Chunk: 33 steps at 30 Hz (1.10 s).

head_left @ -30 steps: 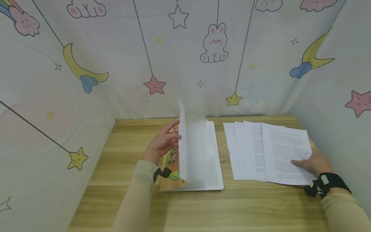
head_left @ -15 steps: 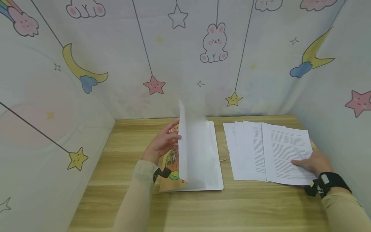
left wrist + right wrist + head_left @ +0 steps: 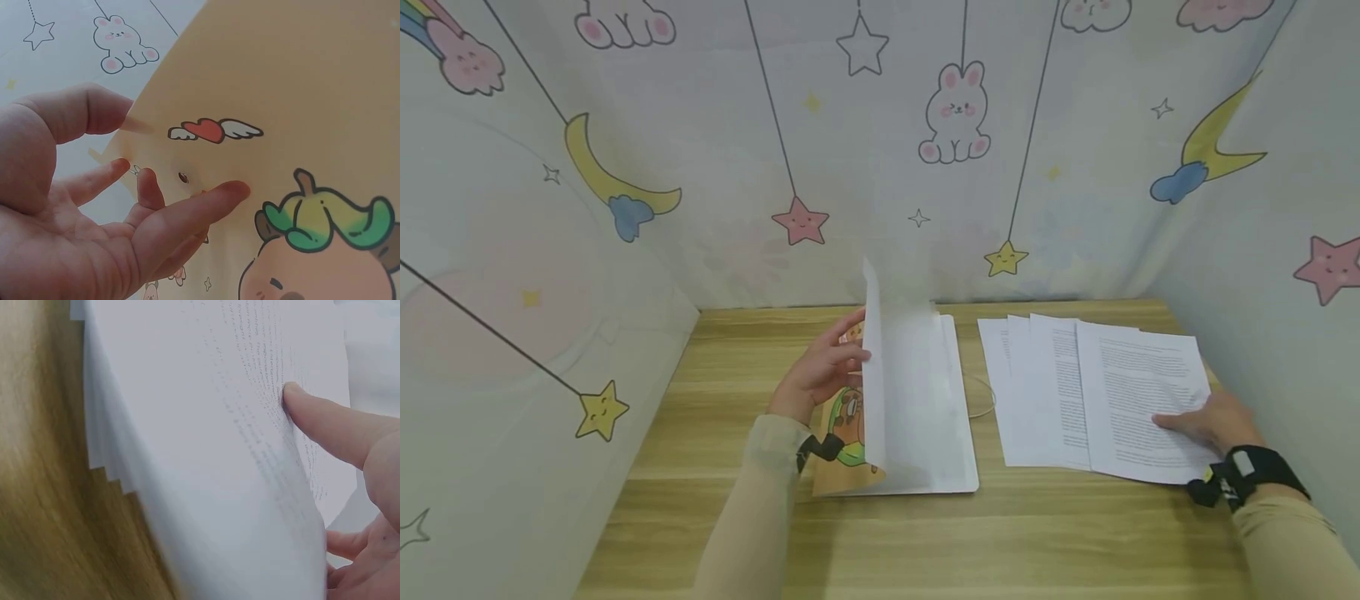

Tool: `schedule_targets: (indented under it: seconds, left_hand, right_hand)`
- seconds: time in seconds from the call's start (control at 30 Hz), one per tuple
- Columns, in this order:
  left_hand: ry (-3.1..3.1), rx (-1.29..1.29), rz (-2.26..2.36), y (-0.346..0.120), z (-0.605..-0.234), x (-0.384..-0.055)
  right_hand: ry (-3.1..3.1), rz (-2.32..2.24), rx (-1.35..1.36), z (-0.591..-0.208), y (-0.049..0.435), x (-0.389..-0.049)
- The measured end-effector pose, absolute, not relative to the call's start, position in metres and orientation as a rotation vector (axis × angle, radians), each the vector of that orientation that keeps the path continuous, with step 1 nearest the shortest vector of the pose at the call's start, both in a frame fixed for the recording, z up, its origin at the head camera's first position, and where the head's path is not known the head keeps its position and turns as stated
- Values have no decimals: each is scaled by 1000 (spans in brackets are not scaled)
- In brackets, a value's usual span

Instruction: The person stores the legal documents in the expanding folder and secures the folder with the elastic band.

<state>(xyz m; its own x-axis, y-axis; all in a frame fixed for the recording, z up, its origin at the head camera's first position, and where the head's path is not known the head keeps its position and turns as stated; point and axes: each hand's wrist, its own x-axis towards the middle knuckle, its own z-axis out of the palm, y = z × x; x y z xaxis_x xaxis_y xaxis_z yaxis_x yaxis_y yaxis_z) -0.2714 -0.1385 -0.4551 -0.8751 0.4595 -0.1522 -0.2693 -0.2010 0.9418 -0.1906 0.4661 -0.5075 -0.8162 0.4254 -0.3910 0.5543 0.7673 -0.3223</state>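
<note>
Left hand (image 3: pixel 812 377) grips a cartoon-print folder (image 3: pixel 925 425) by the free edge of its raised cover (image 3: pixel 319 75); right hand (image 3: pixel 1221 423) pinches fanned printed sheets (image 3: pixel 1138 387) at their right edge, thumb on top; both lie between the hands, apart, an elastic loop (image 3: pixel 993 400) in the gap; wood tabletop (image 3: pixel 970 546) gives room on the near side of both hands.

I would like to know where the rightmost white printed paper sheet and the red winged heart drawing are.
Rightmost white printed paper sheet (image 3: pixel 1137 387): head view, on the middle of its text.
Red winged heart drawing (image 3: pixel 206 130): left wrist view, on its red centre.
</note>
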Motion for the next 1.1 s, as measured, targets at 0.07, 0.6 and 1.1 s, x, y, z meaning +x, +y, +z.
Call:
schedule_targets:
  seconds: [0.07, 0.6, 1.1]
  left_hand:
    - [1607, 225, 2112, -138, -456, -271]
    - [1597, 195, 2111, -138, -456, -270]
    - [1614, 214, 2091, -138, -453, -271]
  right_hand:
    - [2663, -646, 771, -509, 467, -189]
    - [2701, -869, 746, -517, 477, -176]
    - [2709, -1029, 704, -522, 494, -165]
